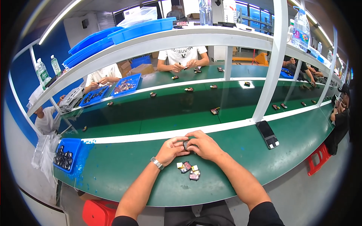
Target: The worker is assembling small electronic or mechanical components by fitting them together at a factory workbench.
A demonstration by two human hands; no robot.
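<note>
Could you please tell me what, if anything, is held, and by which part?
The left hand and right hand hold a small dark piece by its edges; its full shape is hidden.

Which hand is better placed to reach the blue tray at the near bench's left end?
Left, likely: the left hand is nearer the blue tray; the right hand would have to cross it. Both have fingers at a small dark part, though.

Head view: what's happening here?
The left hand and right hand hold a small dark part between them over the green bench. Two small assemblies lie on the bench, nearer the person. A blue tray of dark parts stands at far left; a dark phone-like device lies at right.
</note>
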